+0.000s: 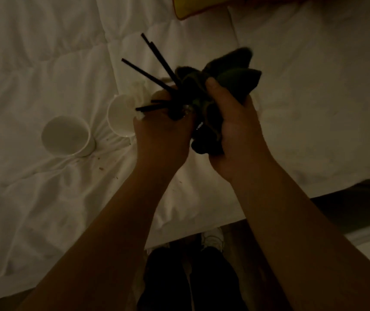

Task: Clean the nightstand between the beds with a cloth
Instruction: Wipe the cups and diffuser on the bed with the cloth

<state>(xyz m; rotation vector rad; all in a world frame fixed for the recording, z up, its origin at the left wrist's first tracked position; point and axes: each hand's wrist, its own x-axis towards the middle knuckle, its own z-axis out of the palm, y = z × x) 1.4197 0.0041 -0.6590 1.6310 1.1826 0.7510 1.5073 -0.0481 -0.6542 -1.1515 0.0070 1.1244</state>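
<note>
Above a white bed, my left hand [164,129] grips a small glass reed diffuser bottle [185,112] with several thin black sticks [155,70] fanning up and to the left. My right hand [231,122] holds a bunched dark cloth [229,79] pressed against the bottle's right side. The bottle is mostly hidden by my fingers and the cloth. The nightstand is out of view.
Two white cups [67,136] [121,115] lie on the white duvet [44,63] left of my hands, with small crumbs nearby. A yellow pillow edge [193,7] shows at the top. My feet and the floor [204,254] are below the bed's edge.
</note>
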